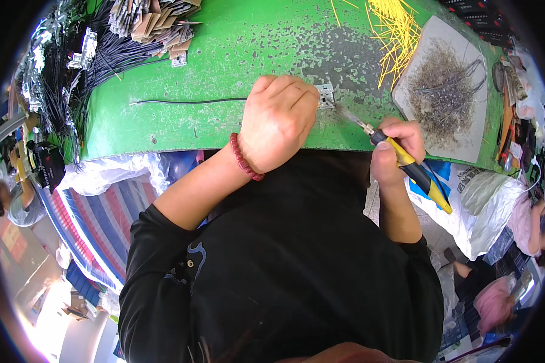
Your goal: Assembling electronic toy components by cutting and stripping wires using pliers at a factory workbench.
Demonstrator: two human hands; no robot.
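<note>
My left hand point(278, 124) is closed over a black cable point(188, 101), which runs out leftward from under it across the green worktop point(181, 130). At its fingertips lies a small white circuit board point(326, 95), partly covered by the fingers. What exactly the fingertips pinch is hidden beneath the hand. My right hand point(398, 148) grips a yellow and black soldering iron point(429, 184) like a pen. The iron's metal tip points left and reaches the board's right edge, where a wisp of smoke seems to show; contact is hard to make out.
Bundled black cables point(106, 60) and a stack of brown and grey flat pieces point(154, 21) lie at the back left. Yellow thin wires point(393, 36) sit at the back right, beside a grey slab point(439, 45) covered in dark clippings. Other people are at both sides.
</note>
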